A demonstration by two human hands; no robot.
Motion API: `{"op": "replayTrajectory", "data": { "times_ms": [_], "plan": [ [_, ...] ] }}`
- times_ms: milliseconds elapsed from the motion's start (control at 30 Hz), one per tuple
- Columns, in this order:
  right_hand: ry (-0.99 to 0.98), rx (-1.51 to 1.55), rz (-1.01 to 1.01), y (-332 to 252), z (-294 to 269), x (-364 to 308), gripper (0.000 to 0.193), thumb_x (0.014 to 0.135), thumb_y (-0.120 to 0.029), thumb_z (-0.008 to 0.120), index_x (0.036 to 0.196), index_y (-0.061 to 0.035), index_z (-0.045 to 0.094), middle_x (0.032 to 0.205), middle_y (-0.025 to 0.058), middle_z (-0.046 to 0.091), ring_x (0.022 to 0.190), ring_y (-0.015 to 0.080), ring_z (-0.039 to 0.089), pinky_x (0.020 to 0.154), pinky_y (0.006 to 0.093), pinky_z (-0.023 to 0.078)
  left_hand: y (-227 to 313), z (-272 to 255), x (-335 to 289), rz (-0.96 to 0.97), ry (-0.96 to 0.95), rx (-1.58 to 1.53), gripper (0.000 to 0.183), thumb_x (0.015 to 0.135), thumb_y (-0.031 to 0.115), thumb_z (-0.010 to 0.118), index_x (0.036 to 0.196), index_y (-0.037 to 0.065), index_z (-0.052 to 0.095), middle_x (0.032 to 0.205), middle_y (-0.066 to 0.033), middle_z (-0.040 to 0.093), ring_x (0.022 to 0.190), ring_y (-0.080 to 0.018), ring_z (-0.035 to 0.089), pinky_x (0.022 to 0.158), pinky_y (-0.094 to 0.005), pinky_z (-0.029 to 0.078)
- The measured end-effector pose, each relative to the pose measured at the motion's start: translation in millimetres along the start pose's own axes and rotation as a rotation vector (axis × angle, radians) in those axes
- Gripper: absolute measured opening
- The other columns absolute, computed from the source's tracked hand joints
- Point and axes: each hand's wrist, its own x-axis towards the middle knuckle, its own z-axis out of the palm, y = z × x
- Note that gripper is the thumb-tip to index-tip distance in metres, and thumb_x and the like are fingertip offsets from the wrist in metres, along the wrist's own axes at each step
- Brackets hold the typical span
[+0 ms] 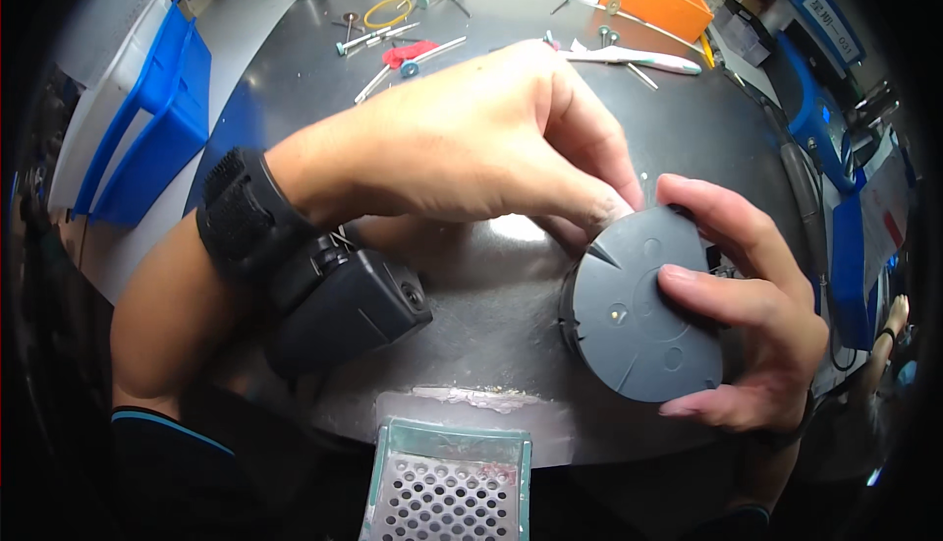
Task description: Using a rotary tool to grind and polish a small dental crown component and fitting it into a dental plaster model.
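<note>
Showing faint circles [673,358], grey disc [629,290] clamped in right hand [771,295]; left hand [511,143] pinched alongside.

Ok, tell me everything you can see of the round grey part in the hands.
The round grey part looks like matte, hard plastic: a shallow disc with a straighter right edge and notches along its left side wall. Its broad face, turned up toward the camera, shows faint circles, short radial lines and a small yellowish spot. Held above the dark table, it is gripped by the right hand; the left hand meets its upper-left rim.
</note>
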Motion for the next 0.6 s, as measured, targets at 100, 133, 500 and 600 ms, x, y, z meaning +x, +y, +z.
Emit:
{"op": "replayTrajectory", "data": {
  "times_ms": [100, 133, 500, 600],
  "plan": [
    [-0.009, 0.011, -0.008, 2, -1, -2, 0.064, 0.064, -0.039, 0.078, 0.11, 0.0009, 0.058, 0.124, 0.0357, 0.042, 0.115, 0.0406, 0.046, 0.097, 0.044, 0.036, -2, 2, 0, 0.019, 0.03, -0.002, 0.018, 0.077, 0.001, 0.066, 0.095, -0.004, 0.065, 0.087, -0.0095, 0.067, 0.078, -0.0124, 0.062, 0.075, -0.0244, 0.049],
    [-0.011, 0.023, -0.014, 5, -1, -3, 0.066, 0.064, -0.039, 0.078, 0.111, 0.0016, 0.057, 0.124, 0.0356, 0.042, 0.116, 0.0403, 0.046, 0.097, 0.0439, 0.036, -2, 3, 0, 0.015, 0.042, -0.008, 0.019, 0.077, 0.001, 0.066, 0.095, -0.004, 0.065, 0.087, -0.0096, 0.067, 0.078, -0.0125, 0.062, 0.075, -0.0246, 0.05],
    [0.032, 0.047, -0.122, 13, 2, -7, 0.075, 0.065, -0.037, 0.078, 0.118, 0.0069, 0.049, 0.126, 0.0364, 0.039, 0.118, 0.0393, 0.044, 0.097, 0.0432, 0.036, -8, 11, 0, 0.093, 0.102, -0.078, 0.013, 0.075, 0.003, 0.067, 0.087, -0.003, 0.063, 0.087, -0.0072, 0.065, 0.079, -0.0114, 0.061, 0.072, -0.0222, 0.049],
    [0.055, -0.015, -0.077, 9, 5, -10, 0.062, 0.068, -0.033, 0.076, 0.112, 0.0052, 0.055, 0.124, 0.0364, 0.041, 0.113, 0.0384, 0.049, 0.094, 0.0419, 0.039, -5, 7, 1, -0.005, 0.079, -0.057, 0.013, 0.076, 0.004, 0.067, 0.086, -0.003, 0.063, 0.086, -0.007, 0.064, 0.078, -0.0115, 0.061, 0.072, -0.0227, 0.049]
  ]
}}
